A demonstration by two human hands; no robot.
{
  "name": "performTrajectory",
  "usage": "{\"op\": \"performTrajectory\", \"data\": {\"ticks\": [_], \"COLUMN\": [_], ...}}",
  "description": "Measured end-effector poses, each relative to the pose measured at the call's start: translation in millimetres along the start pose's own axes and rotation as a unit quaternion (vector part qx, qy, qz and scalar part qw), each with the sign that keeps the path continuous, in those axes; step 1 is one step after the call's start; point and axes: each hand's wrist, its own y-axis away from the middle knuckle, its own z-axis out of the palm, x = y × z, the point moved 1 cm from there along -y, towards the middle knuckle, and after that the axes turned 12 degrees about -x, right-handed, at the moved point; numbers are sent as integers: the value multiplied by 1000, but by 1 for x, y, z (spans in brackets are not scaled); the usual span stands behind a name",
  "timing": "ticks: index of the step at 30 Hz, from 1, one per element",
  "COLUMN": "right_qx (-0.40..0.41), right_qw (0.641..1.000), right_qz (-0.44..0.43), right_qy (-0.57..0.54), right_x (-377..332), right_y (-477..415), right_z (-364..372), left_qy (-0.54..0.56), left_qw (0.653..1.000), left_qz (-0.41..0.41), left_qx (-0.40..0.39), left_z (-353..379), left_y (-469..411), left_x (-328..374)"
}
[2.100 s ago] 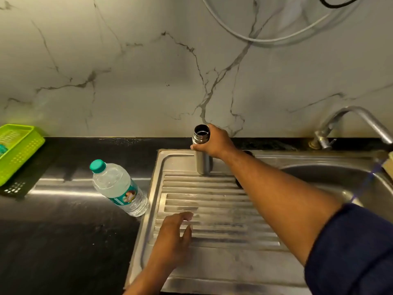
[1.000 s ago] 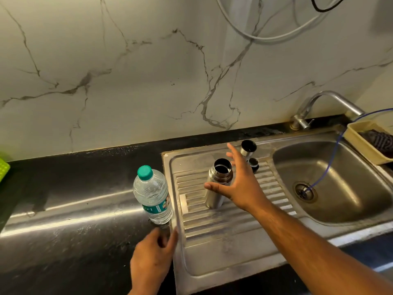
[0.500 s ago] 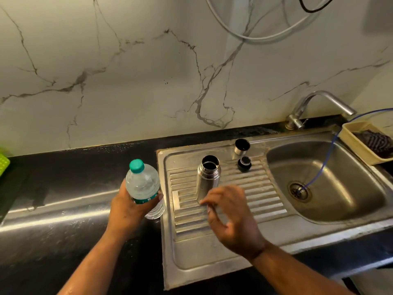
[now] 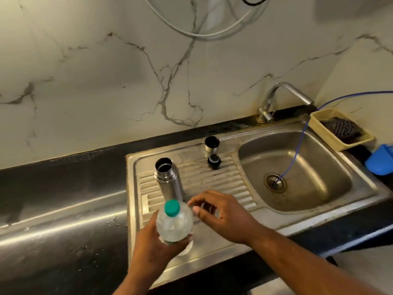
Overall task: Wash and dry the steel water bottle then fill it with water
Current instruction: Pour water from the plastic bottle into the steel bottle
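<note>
Underneath both hands lay the sink's ribbed drainboard [image 4: 217,179]. Above it, the left hand [image 4: 148,245] wrapped its fingers round the lower body of a clear plastic bottle [image 4: 174,224], which tilted toward the camera. The right hand [image 4: 223,213] hovered just right of the bottle's neck, thumb and fingers loosely curved and apart, holding nothing. Just beyond the held bottle stood the steel water bottle [image 4: 170,184], upright on the ribs, mouth uncovered, neck threads bare. Farther back and rightward sat a steel cup lid [image 4: 212,143] and a black stopper [image 4: 214,161]. The plastic bottle's green cap [image 4: 171,207] was on.
</note>
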Motion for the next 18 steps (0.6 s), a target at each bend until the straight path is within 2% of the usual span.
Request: {"op": "performTrajectory", "data": {"ticks": [8, 13, 15, 18], "right_qx": [78, 80, 67, 8], "right_qw": [994, 995, 997, 987], "right_qz": [53, 44, 41, 39], "right_qy": [-54, -26, 8, 153], "right_x": [1, -15, -22, -31], "right_y": [35, 39, 37, 31], "right_z": [-72, -98, -104, -106], "left_qy": [-39, -58, -53, -42], "left_qw": [993, 990, 990, 988], "left_qz": [93, 91, 89, 98], "left_qx": [-67, -89, -98, -108], "left_z": [71, 82, 83, 82], "left_y": [-34, -53, -55, -52], "left_x": [37, 47, 51, 54]}}
